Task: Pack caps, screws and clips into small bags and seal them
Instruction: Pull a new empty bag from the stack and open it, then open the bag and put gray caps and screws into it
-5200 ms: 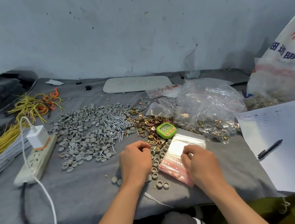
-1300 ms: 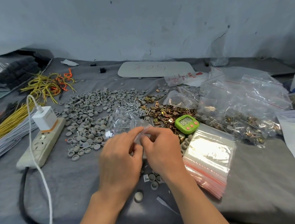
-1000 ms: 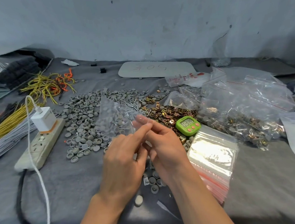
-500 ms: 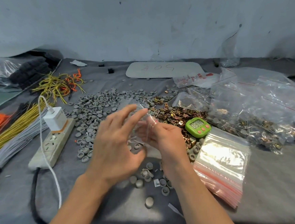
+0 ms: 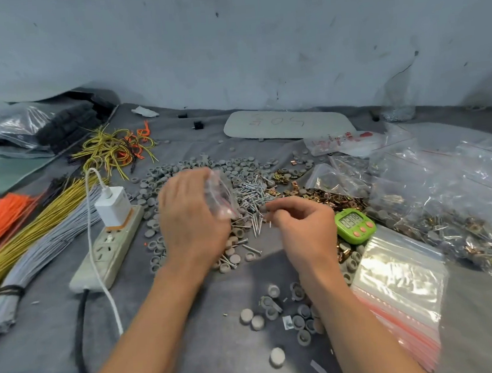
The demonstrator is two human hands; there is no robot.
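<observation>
Our left hand [image 5: 193,220] grips a small bag [image 5: 221,194] above the screws [image 5: 252,193] on the desk [image 5: 45,349]. Our right hand [image 5: 304,226] hovers beside it, fingers [image 5: 283,210] curled; whether they pinch anything, we cannot tell.

I read the cloth [image 5: 193,352] over the surface as matt grey felt, slightly fuzzy. The raised bag [image 5: 222,194] is thin clear plastic, glossy, with a red strip. The screws [image 5: 254,194] are bright bare metal. The clips [image 5: 328,197] are a brassy, coppery metal with a shine. The caps [image 5: 179,174] look like dull, smooth grey plastic. Toward the right edge the bag stack [image 5: 399,277] is glossy clear film catching glare. The timer [image 5: 355,226] is smooth green plastic, and the power strip [image 5: 108,250] near the left edge is off-white plastic.
</observation>
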